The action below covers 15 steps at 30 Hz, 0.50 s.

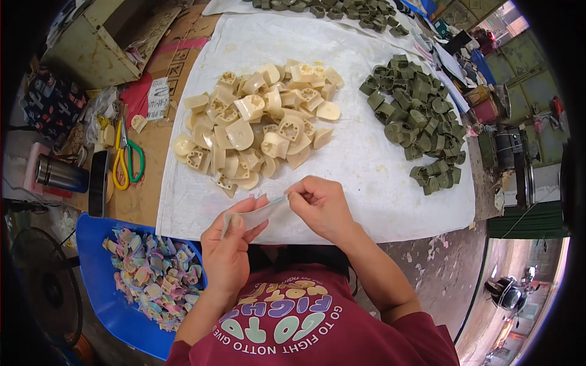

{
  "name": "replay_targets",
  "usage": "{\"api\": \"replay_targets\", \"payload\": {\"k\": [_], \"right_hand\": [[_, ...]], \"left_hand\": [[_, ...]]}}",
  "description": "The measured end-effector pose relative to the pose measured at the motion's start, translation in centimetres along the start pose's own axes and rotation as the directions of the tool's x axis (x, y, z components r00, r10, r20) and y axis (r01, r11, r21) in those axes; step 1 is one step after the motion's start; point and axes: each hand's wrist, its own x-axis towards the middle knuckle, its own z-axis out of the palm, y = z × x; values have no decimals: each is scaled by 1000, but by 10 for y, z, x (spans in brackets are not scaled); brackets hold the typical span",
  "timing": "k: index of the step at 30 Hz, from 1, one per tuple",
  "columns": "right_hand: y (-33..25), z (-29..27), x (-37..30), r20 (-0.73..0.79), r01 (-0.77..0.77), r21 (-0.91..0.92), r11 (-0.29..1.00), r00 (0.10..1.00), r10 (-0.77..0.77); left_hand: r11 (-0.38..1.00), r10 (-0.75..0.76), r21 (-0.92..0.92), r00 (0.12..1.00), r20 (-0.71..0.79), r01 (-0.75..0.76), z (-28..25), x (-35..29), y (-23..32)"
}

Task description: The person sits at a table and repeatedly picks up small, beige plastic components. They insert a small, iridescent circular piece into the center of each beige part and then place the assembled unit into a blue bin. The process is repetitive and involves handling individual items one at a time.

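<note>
Stretched between my two hands at the table's near edge is a thin, pale grey-white strip point(262, 216) with a bluish line along its upper edge; I cannot make out its material. My left hand point(227, 247) grips the left end, thumb on top and fingers behind. The right end is pinched in the closed fingers of my right hand point(321, 208). Just beyond my hands lies a heap of cream, cup-like moulded pieces point(241, 135), some with patterned openings. A second heap, of dark green moulded pieces point(418, 119), is farther right.
A white sheet point(360, 201) covers the table. More green pieces point(342, 8) lie at the far edge. At left are scissors point(122, 152), a phone point(98, 183) and a flask point(60, 173). A blue tub point(94, 262) of multicoloured scraps stands lower left, beside a fan point(43, 287).
</note>
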Motion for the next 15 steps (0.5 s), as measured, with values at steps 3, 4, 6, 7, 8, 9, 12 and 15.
{"api": "replay_targets", "payload": {"k": [3,4,6,7,8,9,12,15], "right_hand": [[21,-32,10,67,-138,75,988,989,133],[30,-47,24,-61,-105,-48,993,993,102],[20,-64,50,-250,164,-358,919,932,-263],[25,-62,57,-230,205,-518,831,902,-366],[37,-59,65,-194,234,-660,714,865,-462],[46,-54,70,-137,252,-780,573,824,-549],[60,-48,63,-233,226,-580,783,875,-425],[79,-56,39,-372,136,-40,990,917,-141]], "left_hand": [[986,-153,-73,987,-53,149,-12,6,4],[984,-148,-104,988,-51,142,-15,8,5],[978,-138,-164,989,-57,127,-23,11,3],[970,-128,-216,990,-52,114,-24,12,2],[959,-117,-264,992,-47,100,-22,15,1],[945,-102,-315,994,-46,83,-22,16,2],[865,-50,-495,996,76,81,-22,16,9],[897,-104,-430,994,11,99,-24,18,3]]}}
